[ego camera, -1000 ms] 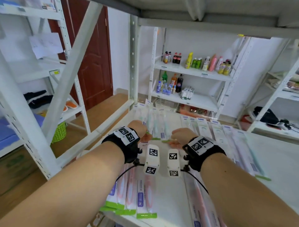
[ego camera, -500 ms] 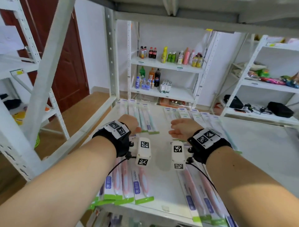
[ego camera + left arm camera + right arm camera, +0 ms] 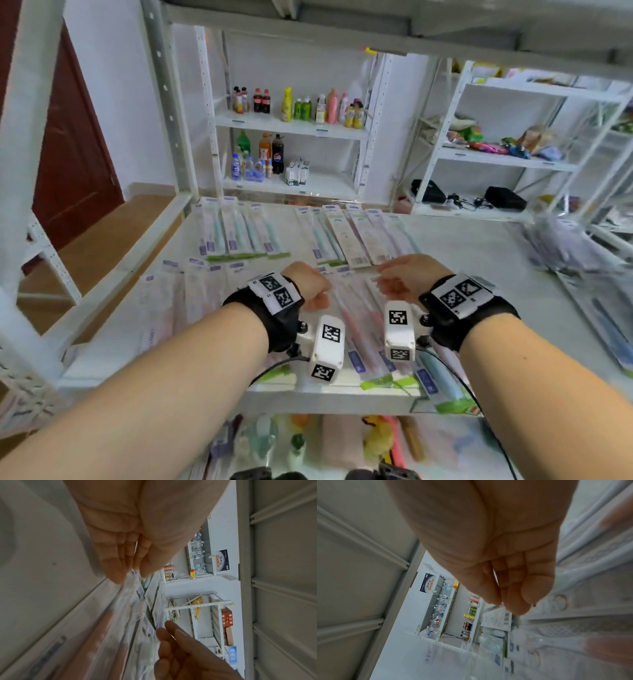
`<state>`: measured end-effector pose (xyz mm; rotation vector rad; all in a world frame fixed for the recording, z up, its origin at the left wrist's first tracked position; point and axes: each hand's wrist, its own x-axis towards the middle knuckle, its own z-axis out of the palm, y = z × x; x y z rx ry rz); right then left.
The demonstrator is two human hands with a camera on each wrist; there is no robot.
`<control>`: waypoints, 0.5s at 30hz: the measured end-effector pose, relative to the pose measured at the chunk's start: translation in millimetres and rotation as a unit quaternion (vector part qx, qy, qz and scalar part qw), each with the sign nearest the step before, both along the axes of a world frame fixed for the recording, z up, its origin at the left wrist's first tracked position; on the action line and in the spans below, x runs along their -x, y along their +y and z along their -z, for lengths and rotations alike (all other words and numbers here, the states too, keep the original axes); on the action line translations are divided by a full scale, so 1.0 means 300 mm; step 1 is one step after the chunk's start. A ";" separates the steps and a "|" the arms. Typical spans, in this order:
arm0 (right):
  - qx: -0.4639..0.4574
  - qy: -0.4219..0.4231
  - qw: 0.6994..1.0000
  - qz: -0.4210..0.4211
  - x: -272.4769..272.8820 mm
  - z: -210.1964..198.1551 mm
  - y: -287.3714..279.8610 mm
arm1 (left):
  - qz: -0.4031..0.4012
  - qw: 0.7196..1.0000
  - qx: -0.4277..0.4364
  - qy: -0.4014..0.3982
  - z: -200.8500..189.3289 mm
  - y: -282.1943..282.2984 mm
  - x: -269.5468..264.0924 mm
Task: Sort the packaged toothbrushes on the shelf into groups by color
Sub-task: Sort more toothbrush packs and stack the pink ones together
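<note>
Packaged toothbrushes lie in rows on the white shelf (image 3: 479, 260). Pink packs (image 3: 356, 322) lie at the front middle, teal packs (image 3: 246, 233) at the back left, and a mixed row (image 3: 342, 236) at the back middle. My left hand (image 3: 308, 284) hovers over the pink packs. Its thumb and fingers (image 3: 118, 573) pinch the clear top of a pink pack (image 3: 102, 628). My right hand (image 3: 400, 277) is close beside it, thumb and fingertips (image 3: 520, 605) pressed together. In the left wrist view its fingers (image 3: 167, 628) pinch a thin pack edge whose colour I cannot tell.
Pale packs (image 3: 191, 294) lie at the front left, a teal pack (image 3: 442, 380) at the front edge, and blurred packs (image 3: 582, 246) at the far right. A shelf post (image 3: 171, 102) stands back left. Goods (image 3: 308, 442) fill the shelf below.
The head view has swung right and down. Both hands have drawn back from the teal packs at the rear to the pink packs nearer the front.
</note>
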<state>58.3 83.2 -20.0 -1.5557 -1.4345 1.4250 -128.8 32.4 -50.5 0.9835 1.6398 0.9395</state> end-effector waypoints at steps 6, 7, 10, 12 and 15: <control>0.003 -0.031 0.998 -0.051 -0.057 0.021 -0.043 | 0.058 0.966 0.040 0.249 0.012 -0.033 -0.052; -0.002 -0.038 0.998 -0.058 -0.065 0.018 -0.046 | 0.066 0.957 0.052 0.276 0.013 -0.042 -0.068; -0.016 -0.055 0.995 -0.087 -0.086 0.013 -0.056 | 0.065 0.935 0.085 0.337 0.021 -0.063 -0.114; -0.024 -0.072 0.991 -0.111 -0.097 0.017 -0.068 | 0.057 0.926 0.083 0.365 0.024 -0.081 -0.154; -0.057 -0.158 0.969 -0.182 -0.117 0.019 -0.097 | 0.038 0.906 0.091 0.412 0.033 -0.114 -0.220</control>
